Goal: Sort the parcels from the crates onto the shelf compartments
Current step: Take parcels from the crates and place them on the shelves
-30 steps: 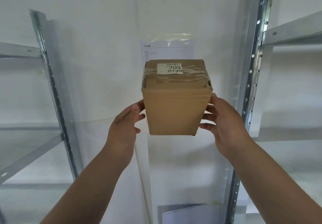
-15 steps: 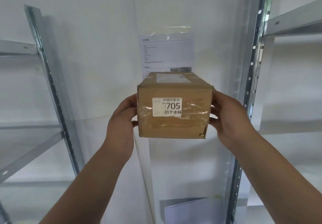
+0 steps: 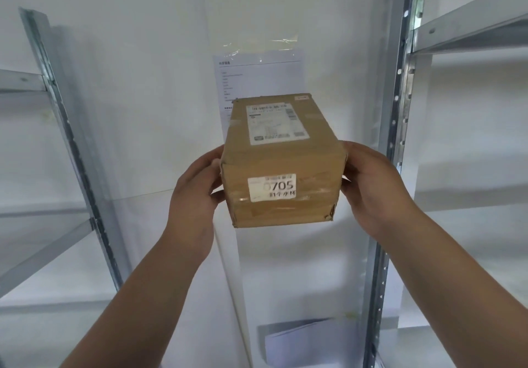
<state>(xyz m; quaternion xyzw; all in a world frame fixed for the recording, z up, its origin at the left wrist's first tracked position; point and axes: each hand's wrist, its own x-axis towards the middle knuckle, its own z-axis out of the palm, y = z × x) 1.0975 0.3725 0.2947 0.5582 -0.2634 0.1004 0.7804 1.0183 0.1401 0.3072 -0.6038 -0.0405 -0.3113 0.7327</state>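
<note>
Before the wall (image 3: 143,53) — parcel (image 3: 283,161) points lengthwise toward it.

Parcel (image 3: 281,161) between left hand (image 3: 194,196) and right hand (image 3: 374,187), before posted sheet (image 3: 257,78)

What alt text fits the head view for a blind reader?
The left hand and the right hand hold a taped cardboard parcel by its sides, its near label reading 0705. Metal shelf racks stand either side, a printed sheet on the wall behind.
</note>
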